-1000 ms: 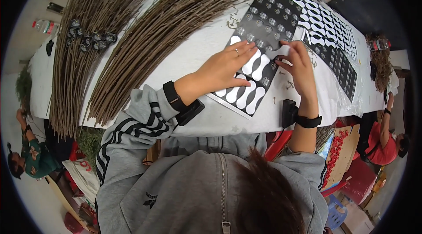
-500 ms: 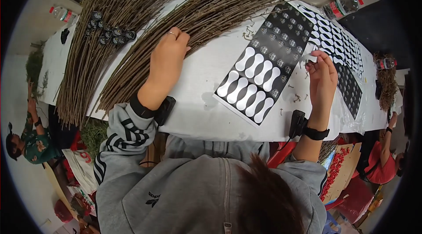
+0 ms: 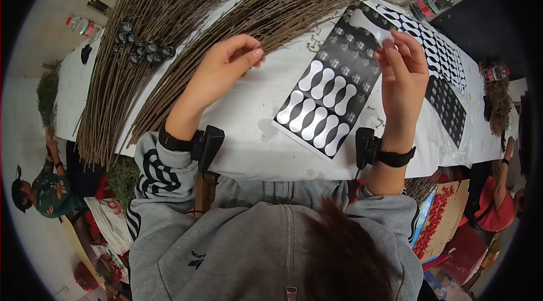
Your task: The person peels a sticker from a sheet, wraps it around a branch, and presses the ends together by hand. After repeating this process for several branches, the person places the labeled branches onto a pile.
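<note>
My right hand pinches one end of a peeled white dumbbell-shaped sticker above the far part of a black label sheet. On that sheet's near part, several white stickers still lie in two rows; small printed emblems show where others are gone. My left hand is curled, thumb near the fingers, beside the near edge of a loose bundle of brown twigs. Whatever it may hold is hidden. Farther left, a second twig bundle bears a cluster of black sticker tags.
Behind my right hand lie more sticker sheets and clear plastic. Bottles stand at the far right and far left. Twig scraps litter the white table. Other people work at both sides; red berries fill a box at lower right.
My right hand has moved left and away from me, and a white sticker now shows in its fingers. My left hand has drawn back from the twigs, slightly right and toward me.
</note>
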Available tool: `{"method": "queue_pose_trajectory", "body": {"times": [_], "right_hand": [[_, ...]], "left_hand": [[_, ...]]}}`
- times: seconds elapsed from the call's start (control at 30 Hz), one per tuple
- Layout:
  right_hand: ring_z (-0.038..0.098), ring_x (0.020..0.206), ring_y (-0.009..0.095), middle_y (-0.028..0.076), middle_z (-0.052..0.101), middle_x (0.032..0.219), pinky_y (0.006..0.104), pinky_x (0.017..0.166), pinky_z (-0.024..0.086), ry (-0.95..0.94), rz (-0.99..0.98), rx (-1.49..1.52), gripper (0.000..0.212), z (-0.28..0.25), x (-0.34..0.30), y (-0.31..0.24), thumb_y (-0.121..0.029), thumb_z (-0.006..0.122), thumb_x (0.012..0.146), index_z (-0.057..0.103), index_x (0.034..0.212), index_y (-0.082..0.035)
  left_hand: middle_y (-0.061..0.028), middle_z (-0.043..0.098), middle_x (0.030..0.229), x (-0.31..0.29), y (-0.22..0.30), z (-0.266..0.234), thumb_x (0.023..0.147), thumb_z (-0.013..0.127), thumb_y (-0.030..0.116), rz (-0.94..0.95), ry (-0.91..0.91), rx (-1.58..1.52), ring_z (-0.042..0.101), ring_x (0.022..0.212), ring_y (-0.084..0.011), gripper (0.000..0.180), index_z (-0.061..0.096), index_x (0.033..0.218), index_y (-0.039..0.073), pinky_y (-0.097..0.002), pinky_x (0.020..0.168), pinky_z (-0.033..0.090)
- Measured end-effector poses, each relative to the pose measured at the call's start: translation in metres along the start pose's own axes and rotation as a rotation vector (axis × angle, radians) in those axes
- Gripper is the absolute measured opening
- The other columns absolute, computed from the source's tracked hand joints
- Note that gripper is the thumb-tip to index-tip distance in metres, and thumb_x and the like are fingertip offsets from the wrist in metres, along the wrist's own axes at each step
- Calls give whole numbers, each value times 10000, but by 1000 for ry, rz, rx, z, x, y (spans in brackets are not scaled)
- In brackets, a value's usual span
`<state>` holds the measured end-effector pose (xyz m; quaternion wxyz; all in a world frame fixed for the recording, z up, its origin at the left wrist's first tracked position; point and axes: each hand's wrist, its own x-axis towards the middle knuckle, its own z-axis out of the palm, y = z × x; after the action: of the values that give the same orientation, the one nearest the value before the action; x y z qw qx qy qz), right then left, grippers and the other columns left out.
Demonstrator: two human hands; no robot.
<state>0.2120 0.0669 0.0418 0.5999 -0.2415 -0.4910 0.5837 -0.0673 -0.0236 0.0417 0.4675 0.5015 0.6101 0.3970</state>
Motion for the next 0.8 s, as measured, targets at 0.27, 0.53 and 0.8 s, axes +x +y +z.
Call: {"method": "queue_pose_trajectory", "body": {"times": [0.27,0.53,0.8], "right_hand": [[573,1036,185,93,582,1114,343,890,493,56,35,175,316,25,7,25,-49,546,937,483,1246,-42],[544,1086,216,128,567,1132,369,941,457,117,116,346,255,18,10,56,-87,496,967,456,1212,-29],[543,1020,152,89,565,1088,273,906,447,74,168,233,238,18,1,85,-20,528,936,478,1168,-18]], "left_hand": [[35,550,788,3,16,35,900,601,131,39,-77,-162,465,682,-44,173,605,1061,67,-191,609,377],[30,572,823,24,-5,63,866,638,112,312,48,238,459,665,-46,64,646,910,66,-195,596,376],[-13,571,708,33,-12,89,861,603,73,313,223,-4,440,585,-49,167,601,1019,19,-189,532,340]]}}
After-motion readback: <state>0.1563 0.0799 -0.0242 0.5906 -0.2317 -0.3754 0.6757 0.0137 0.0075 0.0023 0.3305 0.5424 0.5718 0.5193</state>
